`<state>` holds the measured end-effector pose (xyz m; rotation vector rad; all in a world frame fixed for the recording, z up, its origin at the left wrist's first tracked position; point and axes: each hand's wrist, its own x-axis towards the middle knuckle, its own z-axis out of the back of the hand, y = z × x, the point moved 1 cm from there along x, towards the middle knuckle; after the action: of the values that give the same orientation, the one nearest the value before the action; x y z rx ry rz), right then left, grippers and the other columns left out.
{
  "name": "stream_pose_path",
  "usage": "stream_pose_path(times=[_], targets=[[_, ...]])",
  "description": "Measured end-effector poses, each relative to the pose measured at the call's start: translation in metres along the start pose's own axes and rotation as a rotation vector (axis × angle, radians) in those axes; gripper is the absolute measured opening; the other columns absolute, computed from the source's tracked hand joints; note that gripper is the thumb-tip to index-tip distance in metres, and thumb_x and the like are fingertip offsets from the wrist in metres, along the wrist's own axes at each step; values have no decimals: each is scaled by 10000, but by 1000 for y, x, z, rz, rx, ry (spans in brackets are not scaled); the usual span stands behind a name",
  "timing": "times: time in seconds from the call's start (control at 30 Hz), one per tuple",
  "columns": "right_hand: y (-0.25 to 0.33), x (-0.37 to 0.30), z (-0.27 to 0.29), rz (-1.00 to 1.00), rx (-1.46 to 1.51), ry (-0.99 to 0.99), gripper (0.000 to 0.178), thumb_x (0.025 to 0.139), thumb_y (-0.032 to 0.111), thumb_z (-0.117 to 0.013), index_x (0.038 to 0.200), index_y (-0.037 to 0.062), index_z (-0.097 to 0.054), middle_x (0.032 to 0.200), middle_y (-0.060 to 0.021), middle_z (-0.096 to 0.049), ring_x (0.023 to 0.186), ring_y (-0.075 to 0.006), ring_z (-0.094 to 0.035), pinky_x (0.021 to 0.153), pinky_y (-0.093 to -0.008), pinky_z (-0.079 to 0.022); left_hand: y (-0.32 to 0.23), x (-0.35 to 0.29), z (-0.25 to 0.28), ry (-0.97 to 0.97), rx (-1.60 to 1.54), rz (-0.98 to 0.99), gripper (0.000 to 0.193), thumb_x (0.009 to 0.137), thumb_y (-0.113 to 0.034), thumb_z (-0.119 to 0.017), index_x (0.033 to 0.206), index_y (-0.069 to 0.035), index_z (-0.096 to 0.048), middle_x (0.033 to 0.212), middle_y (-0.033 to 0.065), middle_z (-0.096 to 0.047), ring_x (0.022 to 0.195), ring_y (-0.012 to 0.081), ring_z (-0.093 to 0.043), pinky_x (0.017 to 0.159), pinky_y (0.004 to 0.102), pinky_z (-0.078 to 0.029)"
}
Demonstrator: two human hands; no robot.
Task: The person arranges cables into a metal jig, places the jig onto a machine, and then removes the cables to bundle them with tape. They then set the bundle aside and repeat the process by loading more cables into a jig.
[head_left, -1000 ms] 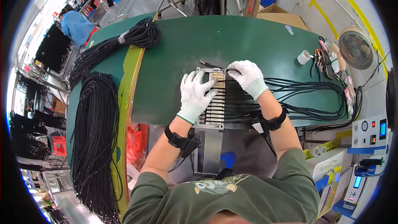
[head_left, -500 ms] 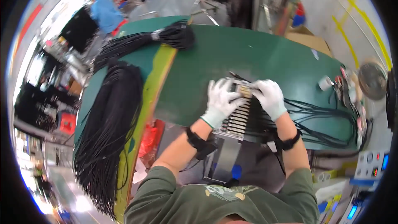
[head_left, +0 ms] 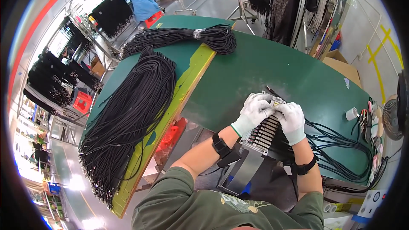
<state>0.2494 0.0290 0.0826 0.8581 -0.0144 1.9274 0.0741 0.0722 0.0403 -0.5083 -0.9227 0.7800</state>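
A metal fixture point(head_left: 254, 147) with a row of narrow slots stands at the near edge of the green table point(head_left: 255, 66). My left hand point(head_left: 254, 111), in a white glove, bends over its far end, thumb and fingers pinched together. Beside it, my gloved right hand point(head_left: 292, 121) has its fingertips closed at the same spot, nearly touching the left thumb. What the fingertips pinch is too small and covered to make out. A short black cable end point(head_left: 270, 89) pokes out past the fixture. Black cables point(head_left: 341, 148) run from under my right hand and loop across the table's right side.
A large bundle of black cables point(head_left: 132, 98) lies at left beside a yellow-green board point(head_left: 181, 96); a tied bundle point(head_left: 174, 36) lies behind it. A white roll point(head_left: 351, 113), hand tools and a fan point(head_left: 392, 119) stand at right. A person in blue point(head_left: 140, 2) sits far off.
The whole view has shifted, with the scene now lower and further right. My hands stay at the fixture's far end, and the left fingers have come closer to the right ones.
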Motion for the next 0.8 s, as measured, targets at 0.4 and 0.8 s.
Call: stream_pose_path(times=[0.4, 0.8], targets=[[-38, -6, 16, -478, 472, 222, 148, 828, 66, -699, 960, -1, -685, 891, -119, -712, 843, -215, -684, 794, -327, -533, 17, 6, 25, -96, 207, -6, 143, 844, -187, -726, 896, -54, -718, 1233, 131, -665, 1214, 290, -562, 1042, 394, -442], [-18, -4, 8, -110, 127, 112, 159, 780, 112, -718, 935, 74, -709, 816, -87, -670, 798, -276, -613, 735, -388, -488, 21, -4, 8, -117, -319, 228, 179, 860, -137, -736, 971, -6, -686, 1209, 162, -662, 1098, 257, -625, 991, 349, -467]])
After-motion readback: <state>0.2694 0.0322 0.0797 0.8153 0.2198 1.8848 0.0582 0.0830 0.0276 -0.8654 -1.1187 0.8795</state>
